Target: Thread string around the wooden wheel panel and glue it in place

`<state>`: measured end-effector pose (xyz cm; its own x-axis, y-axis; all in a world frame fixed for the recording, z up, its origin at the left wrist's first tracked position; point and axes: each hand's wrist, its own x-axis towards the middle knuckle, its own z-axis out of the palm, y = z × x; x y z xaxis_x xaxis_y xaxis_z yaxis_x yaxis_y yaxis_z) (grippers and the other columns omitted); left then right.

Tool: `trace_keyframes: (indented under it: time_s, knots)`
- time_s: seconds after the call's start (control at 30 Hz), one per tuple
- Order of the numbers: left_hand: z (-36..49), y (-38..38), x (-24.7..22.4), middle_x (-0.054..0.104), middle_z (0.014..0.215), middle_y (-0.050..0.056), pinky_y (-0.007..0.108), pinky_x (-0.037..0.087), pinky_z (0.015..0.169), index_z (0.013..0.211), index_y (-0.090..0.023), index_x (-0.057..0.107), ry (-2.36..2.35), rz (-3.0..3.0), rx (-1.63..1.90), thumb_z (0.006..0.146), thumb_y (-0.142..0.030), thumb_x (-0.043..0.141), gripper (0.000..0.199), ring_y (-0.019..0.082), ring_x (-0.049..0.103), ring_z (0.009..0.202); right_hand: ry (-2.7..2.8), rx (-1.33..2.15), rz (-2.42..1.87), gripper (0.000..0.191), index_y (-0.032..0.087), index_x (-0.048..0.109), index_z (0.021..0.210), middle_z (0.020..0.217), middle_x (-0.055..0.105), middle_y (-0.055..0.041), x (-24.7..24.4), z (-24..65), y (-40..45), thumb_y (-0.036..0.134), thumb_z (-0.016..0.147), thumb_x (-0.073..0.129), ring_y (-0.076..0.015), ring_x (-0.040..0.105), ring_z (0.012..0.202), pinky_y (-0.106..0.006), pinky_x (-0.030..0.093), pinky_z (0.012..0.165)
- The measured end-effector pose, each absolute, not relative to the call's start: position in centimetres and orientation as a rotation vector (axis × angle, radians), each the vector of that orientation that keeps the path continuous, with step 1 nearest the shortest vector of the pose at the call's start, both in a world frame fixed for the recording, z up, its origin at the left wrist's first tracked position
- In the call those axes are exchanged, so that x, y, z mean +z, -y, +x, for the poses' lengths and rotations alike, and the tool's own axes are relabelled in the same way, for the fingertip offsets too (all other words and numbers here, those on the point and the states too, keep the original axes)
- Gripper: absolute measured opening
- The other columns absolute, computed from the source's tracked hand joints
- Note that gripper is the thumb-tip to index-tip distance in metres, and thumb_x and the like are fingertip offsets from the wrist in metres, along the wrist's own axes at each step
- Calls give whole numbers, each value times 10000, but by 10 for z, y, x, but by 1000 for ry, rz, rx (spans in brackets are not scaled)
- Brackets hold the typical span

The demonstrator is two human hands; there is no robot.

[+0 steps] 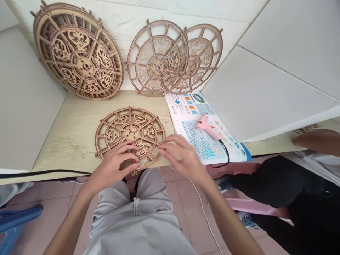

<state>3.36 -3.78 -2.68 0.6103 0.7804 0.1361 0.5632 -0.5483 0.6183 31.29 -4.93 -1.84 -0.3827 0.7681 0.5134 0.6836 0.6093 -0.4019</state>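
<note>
1. Your left hand (113, 169) is spread, thumb and fingers apart, over the near left part of a round brown openwork wooden disc (131, 133), which lies flat on the pale wood-grain table (75, 122).
2. Your right hand (186, 158) is narrow, thumb and fingertips drawn close together at the disc's right edge.
3. A thin whitish strand (145, 162) runs between your hands; you cannot tell whether either one grips it.
4. Beyond your left hand, a thick stack of similar brown discs (85, 66) leans against the white wall (119, 21).
5. Straight beyond your right hand, two overlapping brown openwork discs (158, 67) lean there too.
6. Right of your right hand, a pink glue gun (208, 128) with a black cord (227, 156) lies on a printed blue-and-white sheet (187, 122).
</note>
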Motion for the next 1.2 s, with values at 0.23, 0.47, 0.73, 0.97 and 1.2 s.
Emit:
trace_keyframes:
  time_s: [0.23, 0.47, 0.73, 0.97, 1.2]
  knots:
    - [36, 37, -32, 635, 1352, 8, 534, 307, 1232, 948, -290, 762, -1074, 2360, 578, 957, -393, 646, 155, 264, 445, 1415, 2194, 243, -910, 135, 180, 743, 940, 1026, 681, -89, -42, 275, 49, 241, 979, 629, -236, 568, 1077, -435, 501, 920]
    - [38, 34, -28, 658, 1317, -15, 557, 384, 1165, 895, -314, 776, -1062, 2413, 603, 905, -363, 722, 74, 295, 479, 1380, 2145, 228, -941, 95, 183, 729, 981, 1092, 683, -86, -42, 285, 54, 221, 969, 643, -238, 582, 1115, -453, 502, 964]
    - [40, 31, -23, 690, 1267, 17, 563, 446, 1115, 893, -309, 805, -996, 2462, 611, 863, -296, 771, 47, 316, 509, 1349, 2217, 293, -890, 124, 188, 732, 906, 1114, 672, -91, -39, 280, 46, 247, 969, 644, -244, 556, 1150, -444, 505, 963]
    - [42, 30, -23, 701, 1238, 23, 579, 453, 1112, 859, -296, 808, -1029, 2442, 607, 835, -307, 799, 29, 320, 528, 1326, 2175, 344, -878, 76, 194, 701, 901, 1114, 666, -78, -46, 284, 52, 233, 956, 665, -234, 568, 1144, -444, 495, 957]
    - [48, 33, -17, 684, 1242, 28, 588, 445, 1119, 802, -264, 786, -1089, 2441, 548, 845, -283, 781, 47, 312, 518, 1308, 2174, 381, -889, 83, 180, 652, 882, 1173, 640, -93, -43, 285, 52, 213, 958, 656, -232, 546, 1194, -453, 484, 1011]
